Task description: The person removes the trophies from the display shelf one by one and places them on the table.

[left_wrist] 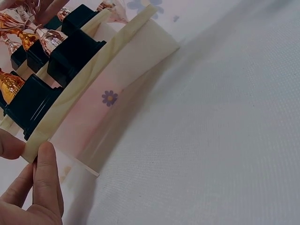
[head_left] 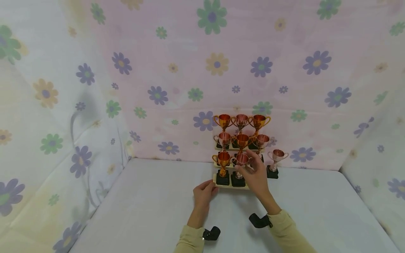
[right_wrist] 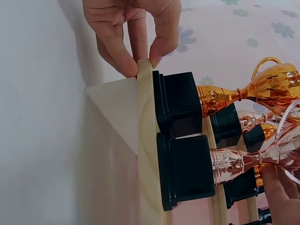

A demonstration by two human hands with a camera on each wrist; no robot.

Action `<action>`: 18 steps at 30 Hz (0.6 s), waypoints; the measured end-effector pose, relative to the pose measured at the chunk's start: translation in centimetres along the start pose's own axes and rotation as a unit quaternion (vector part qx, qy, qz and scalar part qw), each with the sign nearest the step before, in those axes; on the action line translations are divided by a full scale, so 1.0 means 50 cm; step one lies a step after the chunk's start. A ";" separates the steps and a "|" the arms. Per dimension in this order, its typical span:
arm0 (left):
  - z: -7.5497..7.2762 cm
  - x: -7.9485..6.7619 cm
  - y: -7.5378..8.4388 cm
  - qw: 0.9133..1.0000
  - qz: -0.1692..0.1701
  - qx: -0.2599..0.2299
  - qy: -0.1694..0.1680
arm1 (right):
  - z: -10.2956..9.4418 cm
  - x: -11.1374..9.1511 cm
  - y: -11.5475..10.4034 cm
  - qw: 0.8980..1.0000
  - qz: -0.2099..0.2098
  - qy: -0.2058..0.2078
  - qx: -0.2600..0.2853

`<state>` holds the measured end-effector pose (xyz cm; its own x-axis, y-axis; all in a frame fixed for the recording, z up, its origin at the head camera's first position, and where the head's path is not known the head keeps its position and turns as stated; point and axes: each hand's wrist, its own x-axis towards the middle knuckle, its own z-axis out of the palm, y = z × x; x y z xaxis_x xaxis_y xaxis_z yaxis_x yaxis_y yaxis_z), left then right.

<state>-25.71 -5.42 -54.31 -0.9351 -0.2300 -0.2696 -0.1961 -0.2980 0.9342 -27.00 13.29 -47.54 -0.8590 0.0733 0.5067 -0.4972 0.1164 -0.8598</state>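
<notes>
A tiered wooden display stand (head_left: 233,186) holds rows of small two-handled trophies on black bases. My left hand (head_left: 202,196) pinches the left end of its lowest board (left_wrist: 70,101) between thumb and fingers. My right hand (head_left: 257,179) holds the cup of a rose-gold trophy (head_left: 238,180) between thumb and fingers; its black base (right_wrist: 187,171) sits on the lowest board. To its left stands a gold trophy (head_left: 223,160). Gold and rose-gold trophies alternate on the middle and top tiers. My right hand hides part of the lower tiers' right side.
Another rose-gold trophy (head_left: 274,165) stands upright on the white table (head_left: 152,203), right of the stand. Flower-patterned cloth (head_left: 177,70) hangs behind and on both sides. A black camera mount (head_left: 260,220) juts from my right wrist, another (head_left: 212,233) from my left.
</notes>
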 end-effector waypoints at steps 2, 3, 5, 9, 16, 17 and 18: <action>0.000 0.000 -0.001 1.000 0.000 0.000 -0.002 | -0.002 0.000 0.002 1.000 -0.002 0.006 0.000; 0.000 0.000 -0.002 1.000 0.001 -0.001 -0.002 | -0.002 -0.001 0.002 1.000 0.000 0.009 -0.001; 0.000 -0.001 -0.003 1.000 0.003 -0.002 -0.004 | -0.004 -0.003 0.000 1.000 0.006 0.016 -0.002; -0.002 -0.002 -0.002 1.000 0.003 0.004 -0.005 | -0.005 -0.009 -0.020 0.999 0.020 0.027 -0.012; -0.005 -0.002 -0.003 1.000 0.005 0.007 -0.007 | -0.015 -0.026 -0.060 0.999 0.003 0.047 -0.020; -0.004 -0.002 -0.004 1.000 0.005 0.008 -0.006 | -0.019 -0.029 -0.054 0.999 0.000 0.051 -0.019; -0.003 -0.002 -0.004 1.000 0.007 0.007 -0.005 | -0.024 -0.032 -0.048 0.998 -0.005 0.055 -0.015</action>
<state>-25.54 -5.48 -54.53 -0.9408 -0.2251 -0.2533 -0.1860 -0.2819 0.9413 -24.28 14.09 -46.20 -0.8345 0.1809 0.5204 -0.5004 0.1462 -0.8533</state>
